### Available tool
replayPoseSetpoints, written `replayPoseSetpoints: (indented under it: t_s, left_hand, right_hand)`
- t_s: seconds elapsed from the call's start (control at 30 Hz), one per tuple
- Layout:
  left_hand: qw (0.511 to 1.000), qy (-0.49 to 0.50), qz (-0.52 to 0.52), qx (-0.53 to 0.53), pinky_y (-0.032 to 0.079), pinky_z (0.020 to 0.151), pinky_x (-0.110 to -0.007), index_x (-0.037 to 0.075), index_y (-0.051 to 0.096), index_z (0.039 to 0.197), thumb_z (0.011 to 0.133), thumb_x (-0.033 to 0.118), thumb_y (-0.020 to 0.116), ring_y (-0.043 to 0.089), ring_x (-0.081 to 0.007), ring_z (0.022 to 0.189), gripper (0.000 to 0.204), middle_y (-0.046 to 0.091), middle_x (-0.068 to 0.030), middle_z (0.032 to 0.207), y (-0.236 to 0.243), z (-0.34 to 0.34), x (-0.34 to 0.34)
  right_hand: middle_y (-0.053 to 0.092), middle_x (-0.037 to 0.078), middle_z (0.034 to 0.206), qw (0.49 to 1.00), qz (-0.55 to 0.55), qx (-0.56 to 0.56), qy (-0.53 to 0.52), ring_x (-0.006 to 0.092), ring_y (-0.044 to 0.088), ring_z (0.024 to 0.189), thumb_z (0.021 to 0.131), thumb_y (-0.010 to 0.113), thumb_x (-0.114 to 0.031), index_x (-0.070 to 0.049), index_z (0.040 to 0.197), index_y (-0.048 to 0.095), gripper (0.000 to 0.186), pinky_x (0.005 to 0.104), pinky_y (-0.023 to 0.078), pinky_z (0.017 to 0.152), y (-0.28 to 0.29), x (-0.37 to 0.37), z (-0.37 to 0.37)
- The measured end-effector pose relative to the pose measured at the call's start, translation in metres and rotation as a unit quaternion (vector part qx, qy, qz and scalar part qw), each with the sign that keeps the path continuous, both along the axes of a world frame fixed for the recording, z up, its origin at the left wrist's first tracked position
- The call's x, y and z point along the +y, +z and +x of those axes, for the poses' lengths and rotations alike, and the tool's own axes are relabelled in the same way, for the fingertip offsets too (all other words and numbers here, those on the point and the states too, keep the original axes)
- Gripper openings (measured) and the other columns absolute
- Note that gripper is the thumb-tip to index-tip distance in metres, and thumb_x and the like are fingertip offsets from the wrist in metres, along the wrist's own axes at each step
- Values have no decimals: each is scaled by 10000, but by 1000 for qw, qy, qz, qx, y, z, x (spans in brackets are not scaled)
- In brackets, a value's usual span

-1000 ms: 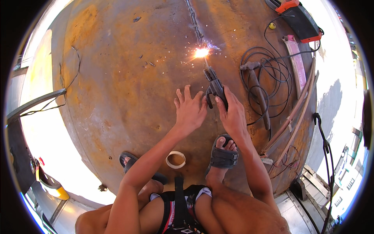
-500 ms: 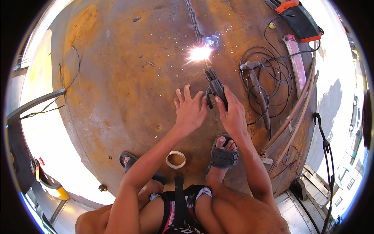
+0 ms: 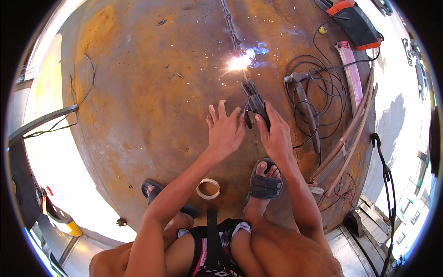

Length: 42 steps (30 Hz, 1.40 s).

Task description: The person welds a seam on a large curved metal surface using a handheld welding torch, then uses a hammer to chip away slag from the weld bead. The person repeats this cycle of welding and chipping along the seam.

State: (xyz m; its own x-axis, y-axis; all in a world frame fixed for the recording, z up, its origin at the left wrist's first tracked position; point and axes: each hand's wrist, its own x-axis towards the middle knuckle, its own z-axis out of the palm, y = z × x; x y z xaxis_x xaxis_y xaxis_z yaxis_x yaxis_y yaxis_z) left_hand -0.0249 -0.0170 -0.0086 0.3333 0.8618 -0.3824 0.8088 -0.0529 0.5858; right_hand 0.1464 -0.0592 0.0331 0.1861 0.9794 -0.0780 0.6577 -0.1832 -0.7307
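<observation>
A welding arc [image 3: 239, 63] is held at the lower end of a dark weld bead [image 3: 228, 21] on rusted steel plate [image 3: 152, 115].
The electrode holder [image 3: 254, 99] is clasped in the grip of the right hand [image 3: 277, 134], below the arc; the left hand [image 3: 226, 131] is kept released, fingers spread, near the holder's lever, though contact cannot be told. Bead is already laid above the arc; none is seen below, so that stretch is judged unwelded. Compared with a moment earlier, bluish smoke [image 3: 258, 51] is spread farther right.
</observation>
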Motion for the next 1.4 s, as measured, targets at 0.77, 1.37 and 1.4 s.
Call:
replayPoseSetpoints:
  t_s: [0.77, 1.37, 1.4]
  left_hand:
    - [1000, 3, 2, 8, 290, 1234, -790, 105, 652, 1499, 1141, 412, 533, 242, -666, 1582, 486, 334, -314, 1713, -1, 1, 0]
    - [1000, 3, -1, 6, 279, 1241, -788, 102, 651, 1505, 1142, 401, 537, 232, -669, 1588, 484, 330, -308, 1710, -2, 0, 0]
    - [1000, 2, -2, 6, 280, 1241, -787, 102, 650, 1507, 1143, 400, 537, 232, -669, 1588, 484, 330, -308, 1711, -1, 1, 0]
  right_hand:
    - [736, 266, 1226, 1000, 4, -12, 4, 511, 727, 1066, 1128, 660, -252, 33, 1520, 568, 494, 555, 579, 877, -3, 0, 0]
    - [734, 269, 1269, 1000, -4, -3, 3, 510, 724, 1103, 1128, 657, -248, 15, 1526, 571, 485, 552, 585, 907, -2, 1, -1]
    - [733, 269, 1271, 1000, -3, -7, 4, 510, 724, 1102, 1128, 657, -248, 15, 1526, 571, 485, 552, 585, 906, -1, 1, 0]
